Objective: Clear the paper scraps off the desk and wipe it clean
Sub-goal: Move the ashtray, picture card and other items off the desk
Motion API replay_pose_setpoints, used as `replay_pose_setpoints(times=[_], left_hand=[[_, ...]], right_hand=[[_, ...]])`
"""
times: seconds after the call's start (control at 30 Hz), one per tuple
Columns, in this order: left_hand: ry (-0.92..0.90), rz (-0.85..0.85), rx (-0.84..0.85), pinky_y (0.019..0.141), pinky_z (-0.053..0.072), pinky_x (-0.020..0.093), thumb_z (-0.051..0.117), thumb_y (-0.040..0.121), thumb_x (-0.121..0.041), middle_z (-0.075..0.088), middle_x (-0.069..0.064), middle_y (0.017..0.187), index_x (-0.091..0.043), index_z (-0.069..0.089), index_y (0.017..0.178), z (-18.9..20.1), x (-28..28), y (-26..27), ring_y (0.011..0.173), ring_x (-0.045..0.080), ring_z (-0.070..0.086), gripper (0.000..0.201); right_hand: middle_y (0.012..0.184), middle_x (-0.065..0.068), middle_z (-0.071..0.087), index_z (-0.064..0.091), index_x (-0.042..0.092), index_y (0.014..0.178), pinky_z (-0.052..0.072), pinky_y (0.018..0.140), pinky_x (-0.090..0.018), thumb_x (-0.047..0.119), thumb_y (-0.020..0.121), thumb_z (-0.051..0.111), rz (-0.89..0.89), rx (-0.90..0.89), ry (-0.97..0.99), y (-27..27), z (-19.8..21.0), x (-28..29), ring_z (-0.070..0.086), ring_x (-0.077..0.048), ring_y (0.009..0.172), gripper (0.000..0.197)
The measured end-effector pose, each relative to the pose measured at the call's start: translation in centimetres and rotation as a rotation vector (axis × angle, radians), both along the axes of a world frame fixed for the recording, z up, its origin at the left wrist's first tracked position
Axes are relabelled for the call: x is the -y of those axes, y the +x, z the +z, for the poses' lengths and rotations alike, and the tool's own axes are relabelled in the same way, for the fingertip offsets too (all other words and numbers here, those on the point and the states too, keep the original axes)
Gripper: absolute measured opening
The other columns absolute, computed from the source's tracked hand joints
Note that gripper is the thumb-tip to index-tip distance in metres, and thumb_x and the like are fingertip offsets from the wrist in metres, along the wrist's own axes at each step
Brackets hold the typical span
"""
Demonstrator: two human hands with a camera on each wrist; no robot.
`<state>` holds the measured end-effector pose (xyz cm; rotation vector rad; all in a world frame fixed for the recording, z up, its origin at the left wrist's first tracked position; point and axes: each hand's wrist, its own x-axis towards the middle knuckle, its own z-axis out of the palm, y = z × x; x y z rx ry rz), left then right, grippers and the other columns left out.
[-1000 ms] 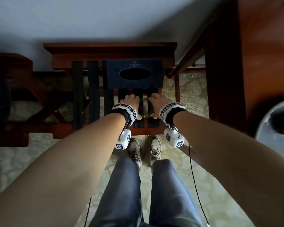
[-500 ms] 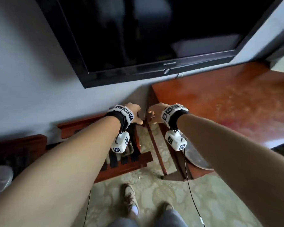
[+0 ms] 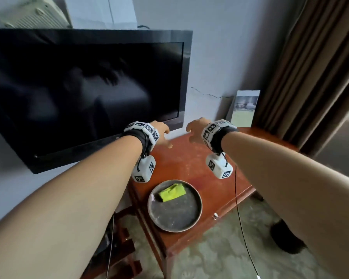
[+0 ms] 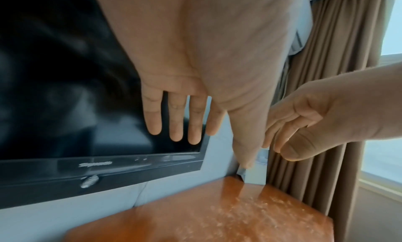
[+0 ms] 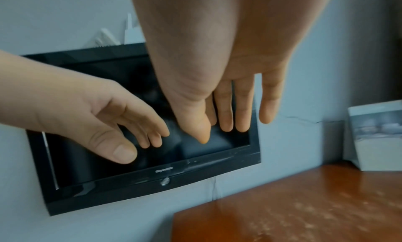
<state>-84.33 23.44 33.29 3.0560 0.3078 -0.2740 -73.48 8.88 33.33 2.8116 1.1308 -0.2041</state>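
The red-brown desk (image 3: 191,164) is flecked all over with pale paper scraps (image 4: 250,209), thickest toward its 2 o'clock corner. Left hand (image 3: 159,130) and right hand (image 3: 195,129) hang above its far edge, fingers straight and loose, holding nothing. At 6 o'clock a grey plate (image 3: 174,218) carrying a yellow-green cloth (image 3: 172,192) overhangs the near edge; bare wood lies between

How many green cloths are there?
1. The green cloth lies folded in the round grey tray at the near corner of the wooden desk. No other cloth shows, though the arms hide parts of the desk.
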Motion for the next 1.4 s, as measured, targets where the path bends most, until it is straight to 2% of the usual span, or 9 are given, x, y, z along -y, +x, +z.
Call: replay_pose_setpoints(times=[0.07,0.23,0.43,0.57,0.73,0.93,1.03,1.2,1.4], left_hand=[[0.016,-0.036,0.030,0.083,0.049,0.032,0.069,0.082,-0.053,0.065,0.005,0.115,-0.012,0.060,0.126,1.5,4.5,1.8,0.101,0.025,0.061,0.060],[-0.059,-0.078,0.097,0.097,0.045,0.033,0.071,0.081,-0.051,0.057,0.006,0.133,-0.014,0.050,0.139,4.2,13.2,6.4,0.120,0.026,0.055,0.072],[-0.062,-0.127,0.136,0.097,0.047,0.035,0.074,0.078,-0.049,0.060,0.006,0.131,-0.016,0.052,0.137,6.2,19.6,13.4,0.117,0.026,0.057,0.072],[-0.032,-0.169,0.150,0.097,0.047,0.036,0.071,0.081,-0.047,0.060,0.006,0.131,-0.015,0.052,0.137,6.9,22.3,18.9,0.116,0.026,0.057,0.066],[-0.027,-0.210,0.182,0.092,0.049,0.035,0.071,0.081,-0.046,0.063,0.007,0.125,-0.014,0.056,0.131,6.8,24.3,28.2,0.110,0.027,0.060,0.061],[-0.043,-0.214,0.165,0.089,0.048,0.033,0.071,0.082,-0.045,0.063,0.007,0.124,-0.014,0.056,0.132,5.9,25.1,40.9,0.110,0.027,0.059,0.061],[-0.033,-0.208,0.142,0.091,0.049,0.035,0.072,0.080,-0.047,0.063,0.006,0.123,-0.015,0.056,0.131,5.6,25.5,46.9,0.109,0.027,0.060,0.063],[-0.016,-0.204,0.068,0.089,0.051,0.036,0.074,0.073,-0.053,0.064,0.005,0.121,-0.017,0.055,0.131,4.3,26.3,55.5,0.103,0.026,0.061,0.070],[-0.028,-0.149,-0.006,0.092,0.051,0.040,0.073,0.059,-0.066,0.063,0.001,0.120,-0.020,0.052,0.133,1.9,26.1,65.2,0.104,0.024,0.061,0.090]], right_hand=[[0.136,-0.001,0.053,0.050,0.027,0.138,0.046,0.094,-0.035,0.037,0.087,0.067,-0.041,0.024,0.019,1.3,1.6,5.3,0.054,-0.026,0.121,0.055],[0.129,-0.001,0.059,0.056,0.028,0.131,0.046,0.081,-0.029,0.037,0.086,0.064,-0.122,0.099,0.028,4.3,4.7,15.7,0.059,-0.028,0.113,0.046],[0.122,-0.002,0.061,0.059,0.027,0.123,0.052,0.093,-0.042,0.034,0.081,0.064,-0.208,0.090,0.117,9.0,6.3,23.2,0.061,-0.030,0.107,0.043],[0.127,-0.004,0.060,0.057,0.021,0.130,0.049,0.095,-0.037,0.030,0.087,0.064,-0.254,0.107,0.180,14.2,5.9,26.7,0.059,-0.028,0.114,0.044],[0.131,0.001,0.058,0.051,0.029,0.136,0.048,0.085,-0.029,0.033,0.086,0.063,-0.286,0.114,0.171,22.9,5.3,29.4,0.061,-0.026,0.111,0.052],[0.123,0.001,0.061,0.052,0.029,0.134,0.052,0.078,-0.031,0.031,0.085,0.061,-0.300,0.092,0.133,34.0,5.7,30.7,0.063,-0.027,0.103,0.050],[0.122,-0.003,0.062,0.055,0.022,0.129,0.054,0.083,-0.036,0.028,0.083,0.061,-0.299,0.086,0.139,39.6,5.4,31.3,0.062,-0.028,0.104,0.047],[0.131,-0.003,0.058,0.049,0.024,0.138,0.049,0.084,-0.032,0.026,0.085,0.062,-0.276,0.063,0.149,48.4,3.7,31.9,0.059,-0.028,0.113,0.055],[0.121,-0.006,0.062,0.057,0.018,0.126,0.054,0.084,-0.036,0.030,0.081,0.067,-0.189,0.025,0.112,59.7,1.1,30.9,0.062,-0.029,0.105,0.047]])
